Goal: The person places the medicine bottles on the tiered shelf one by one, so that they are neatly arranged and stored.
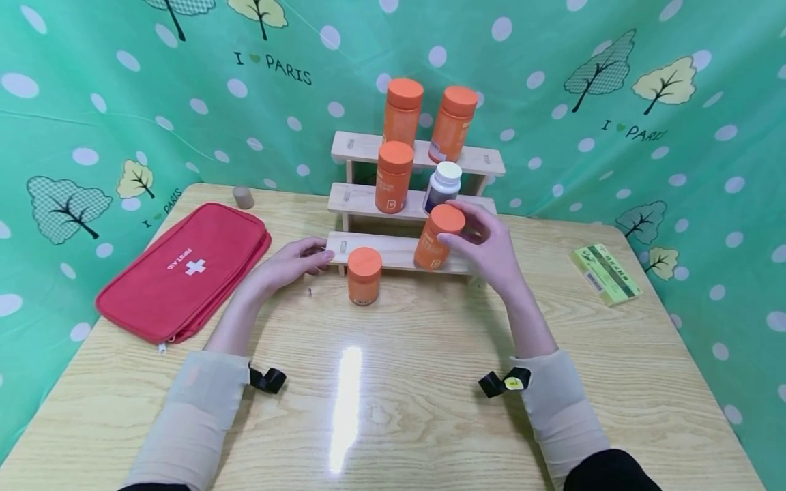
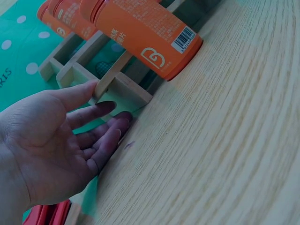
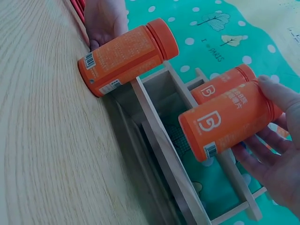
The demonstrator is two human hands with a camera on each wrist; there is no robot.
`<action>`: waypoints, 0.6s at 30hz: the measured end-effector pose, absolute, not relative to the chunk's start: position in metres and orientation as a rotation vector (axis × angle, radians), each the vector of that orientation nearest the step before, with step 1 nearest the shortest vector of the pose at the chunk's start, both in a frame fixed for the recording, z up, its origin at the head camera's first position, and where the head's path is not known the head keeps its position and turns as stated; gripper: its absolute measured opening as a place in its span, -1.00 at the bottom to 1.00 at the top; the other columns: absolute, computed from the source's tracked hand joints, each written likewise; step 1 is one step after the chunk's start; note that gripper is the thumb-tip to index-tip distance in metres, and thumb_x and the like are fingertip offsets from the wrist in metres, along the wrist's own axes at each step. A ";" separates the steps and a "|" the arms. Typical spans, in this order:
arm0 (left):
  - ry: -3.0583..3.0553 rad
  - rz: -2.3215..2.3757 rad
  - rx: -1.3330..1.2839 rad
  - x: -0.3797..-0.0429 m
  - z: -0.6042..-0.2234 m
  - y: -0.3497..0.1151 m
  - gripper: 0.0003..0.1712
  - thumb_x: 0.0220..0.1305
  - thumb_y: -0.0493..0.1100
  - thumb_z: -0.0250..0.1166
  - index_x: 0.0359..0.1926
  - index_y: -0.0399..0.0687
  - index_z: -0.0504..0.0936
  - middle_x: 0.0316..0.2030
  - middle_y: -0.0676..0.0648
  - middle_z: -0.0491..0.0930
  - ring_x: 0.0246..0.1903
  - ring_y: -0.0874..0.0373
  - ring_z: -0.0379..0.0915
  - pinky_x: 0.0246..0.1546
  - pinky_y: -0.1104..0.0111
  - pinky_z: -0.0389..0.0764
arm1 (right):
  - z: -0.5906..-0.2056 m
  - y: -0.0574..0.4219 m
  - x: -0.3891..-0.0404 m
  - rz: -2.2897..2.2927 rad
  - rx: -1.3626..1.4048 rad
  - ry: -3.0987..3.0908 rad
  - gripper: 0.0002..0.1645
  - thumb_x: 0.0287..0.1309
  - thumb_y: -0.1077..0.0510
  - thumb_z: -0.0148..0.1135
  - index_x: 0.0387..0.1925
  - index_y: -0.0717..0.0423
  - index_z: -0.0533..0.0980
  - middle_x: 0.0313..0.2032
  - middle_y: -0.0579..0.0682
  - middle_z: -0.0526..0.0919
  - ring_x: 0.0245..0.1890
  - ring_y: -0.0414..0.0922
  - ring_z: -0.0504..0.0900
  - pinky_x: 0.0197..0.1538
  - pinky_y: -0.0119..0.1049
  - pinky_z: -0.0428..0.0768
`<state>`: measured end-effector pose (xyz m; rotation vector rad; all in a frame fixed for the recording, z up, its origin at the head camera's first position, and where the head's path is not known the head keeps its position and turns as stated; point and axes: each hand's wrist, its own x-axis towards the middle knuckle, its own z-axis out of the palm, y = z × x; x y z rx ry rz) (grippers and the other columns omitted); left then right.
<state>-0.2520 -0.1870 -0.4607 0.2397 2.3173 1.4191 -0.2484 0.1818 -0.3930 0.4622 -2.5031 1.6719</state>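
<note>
My right hand (image 1: 488,242) grips an orange bottle (image 1: 434,239) by its upper part, thumb and fingers on either side. The bottle leans slightly, close over the lowest step of a three-tier wooden rack (image 1: 393,252). At that step's left end is my left hand (image 1: 295,262); its thumb and index finger straddle the board's end in the left wrist view. Another orange bottle (image 1: 364,278) stands upright on the table before the rack. On the middle step are an orange bottle (image 1: 393,179) and a white-capped bottle (image 1: 443,184). Two orange bottles (image 1: 402,112) stand on the top step.
A red first-aid pouch (image 1: 184,273) lies left of the rack, with a small grey cylinder (image 1: 243,198) behind it. Far right lies a flat green-yellow box (image 1: 606,274). A patterned green curtain (image 1: 522,82) hangs behind the wooden table (image 1: 417,402).
</note>
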 end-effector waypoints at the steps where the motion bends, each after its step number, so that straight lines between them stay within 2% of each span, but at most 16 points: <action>1: 2.317 1.420 0.239 -0.252 -0.460 -0.187 -0.32 0.55 0.14 0.11 0.48 -0.13 0.31 0.26 -0.33 0.50 0.21 -0.21 0.47 0.16 0.17 0.43 | -0.393 0.182 -0.249 1.672 0.454 -2.503 -0.33 0.20 -0.06 0.50 0.33 -0.21 0.51 0.25 -0.10 0.60 0.20 -0.15 0.59 0.29 -0.11 0.60; 11: 2.322 1.417 0.238 -0.252 -0.460 -0.187 -0.32 0.55 0.15 0.11 0.48 -0.13 0.31 0.26 -0.33 0.51 0.20 -0.19 0.48 0.15 0.21 0.44 | -0.399 0.182 -0.253 1.672 0.455 -2.502 -0.34 0.19 -0.04 0.51 0.32 -0.19 0.52 0.23 -0.09 0.61 0.19 -0.13 0.59 0.32 -0.02 0.57; 18: 2.325 1.421 0.255 -0.252 -0.461 -0.187 -0.32 0.56 0.15 0.10 0.48 -0.14 0.31 0.26 -0.33 0.50 0.21 -0.18 0.47 0.17 0.19 0.45 | -0.399 0.181 -0.254 1.665 0.442 -2.534 -0.34 0.21 -0.02 0.49 0.33 -0.15 0.52 0.22 -0.01 0.61 0.15 -0.09 0.58 0.32 -0.01 0.55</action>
